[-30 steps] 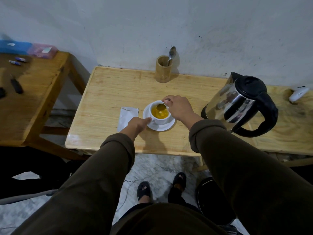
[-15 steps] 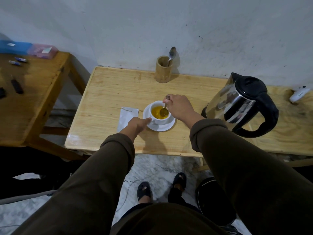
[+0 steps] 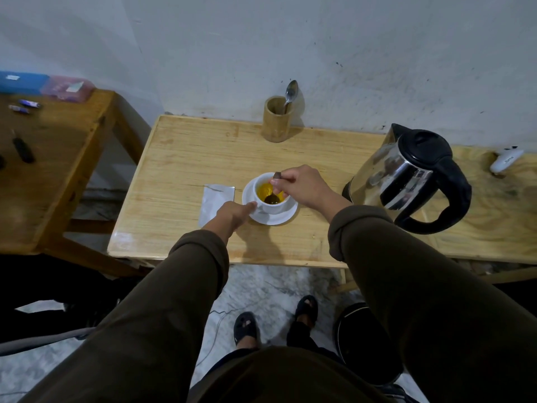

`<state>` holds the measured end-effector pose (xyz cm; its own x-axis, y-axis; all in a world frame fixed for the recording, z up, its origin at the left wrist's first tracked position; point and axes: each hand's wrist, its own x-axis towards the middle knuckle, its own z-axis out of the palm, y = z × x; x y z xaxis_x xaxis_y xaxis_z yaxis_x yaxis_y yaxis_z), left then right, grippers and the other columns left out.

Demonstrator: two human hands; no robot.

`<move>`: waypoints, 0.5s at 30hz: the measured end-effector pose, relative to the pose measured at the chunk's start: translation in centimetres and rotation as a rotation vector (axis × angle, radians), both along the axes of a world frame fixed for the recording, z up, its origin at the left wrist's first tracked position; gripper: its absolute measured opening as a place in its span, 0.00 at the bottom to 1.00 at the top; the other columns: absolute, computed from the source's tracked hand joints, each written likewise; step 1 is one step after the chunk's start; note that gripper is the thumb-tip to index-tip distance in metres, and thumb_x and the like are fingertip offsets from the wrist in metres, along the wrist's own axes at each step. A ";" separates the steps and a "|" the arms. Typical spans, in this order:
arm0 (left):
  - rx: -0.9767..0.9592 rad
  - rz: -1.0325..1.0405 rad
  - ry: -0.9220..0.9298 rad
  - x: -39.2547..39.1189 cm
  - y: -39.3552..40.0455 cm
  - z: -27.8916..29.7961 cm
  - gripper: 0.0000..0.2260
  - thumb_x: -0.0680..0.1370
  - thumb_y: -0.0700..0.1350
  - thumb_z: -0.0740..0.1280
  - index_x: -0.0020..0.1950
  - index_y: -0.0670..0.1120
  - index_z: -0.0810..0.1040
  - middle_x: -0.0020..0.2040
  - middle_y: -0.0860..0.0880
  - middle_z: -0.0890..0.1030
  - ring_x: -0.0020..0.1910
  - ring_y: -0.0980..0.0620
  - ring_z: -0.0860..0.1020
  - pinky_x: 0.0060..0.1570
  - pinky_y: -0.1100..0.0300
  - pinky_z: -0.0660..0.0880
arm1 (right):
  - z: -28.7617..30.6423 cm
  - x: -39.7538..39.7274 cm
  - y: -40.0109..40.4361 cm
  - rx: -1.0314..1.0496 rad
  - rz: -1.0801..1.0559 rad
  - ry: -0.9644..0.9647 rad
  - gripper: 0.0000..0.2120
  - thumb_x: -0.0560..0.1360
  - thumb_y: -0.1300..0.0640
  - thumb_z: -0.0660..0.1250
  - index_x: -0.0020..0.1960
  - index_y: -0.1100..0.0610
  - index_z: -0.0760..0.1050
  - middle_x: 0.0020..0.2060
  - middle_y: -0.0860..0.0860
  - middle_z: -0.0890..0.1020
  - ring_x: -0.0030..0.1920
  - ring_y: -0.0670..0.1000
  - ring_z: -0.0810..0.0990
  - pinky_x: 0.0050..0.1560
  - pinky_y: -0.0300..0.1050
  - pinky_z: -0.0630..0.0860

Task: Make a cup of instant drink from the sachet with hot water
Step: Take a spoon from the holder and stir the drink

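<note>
While the right hand [image 3: 302,187] pinches the spoon [image 3: 272,198] in the cup [image 3: 270,209], stirring should stay slow — the left hand [image 3: 232,213], closed on the saucer [image 3: 271,219], steadies it.

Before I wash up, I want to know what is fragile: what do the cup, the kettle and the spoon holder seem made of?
The cup looks like glazed white ceramic, smooth and glossy. The kettle seems polished steel, mirror-like, with a black lid and handle, probably plastic. The spoon holder looks like matt bamboo or wood, tan and unglazed.

Dim, soft overhead light, sharp centre, wide-angle bending at edges, glare on the kettle [image 3: 406,175], hand shadows on the surface [image 3: 186,158].
</note>
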<state>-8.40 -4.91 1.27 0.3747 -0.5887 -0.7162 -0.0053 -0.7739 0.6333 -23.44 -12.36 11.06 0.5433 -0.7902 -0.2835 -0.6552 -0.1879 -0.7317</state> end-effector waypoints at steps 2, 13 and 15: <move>-0.001 -0.002 -0.007 0.0 0.0 0.1 0.27 0.74 0.58 0.67 0.64 0.39 0.75 0.62 0.40 0.79 0.62 0.42 0.77 0.64 0.48 0.73 | 0.2 -0.3 0.1 0.099 -0.039 -0.061 0.08 0.74 0.56 0.70 0.46 0.60 0.83 0.42 0.53 0.85 0.37 0.47 0.80 0.43 0.36 0.76; -0.008 -0.029 -0.040 0.0 0.3 0.1 0.28 0.74 0.59 0.66 0.63 0.38 0.76 0.61 0.41 0.80 0.60 0.42 0.78 0.63 0.49 0.75 | 0.9 -2.9 1.1 0.536 -0.158 -0.010 0.07 0.72 0.62 0.69 0.36 0.59 0.80 0.31 0.50 0.84 0.32 0.46 0.79 0.32 0.36 0.66; -0.003 -0.037 -0.037 0.1 0.3 -0.1 0.28 0.73 0.60 0.66 0.63 0.38 0.77 0.61 0.40 0.81 0.60 0.42 0.79 0.63 0.48 0.75 | 0.8 -3.9 1.4 0.483 -0.137 0.003 0.04 0.72 0.62 0.70 0.38 0.58 0.82 0.33 0.52 0.85 0.30 0.44 0.79 0.32 0.37 0.66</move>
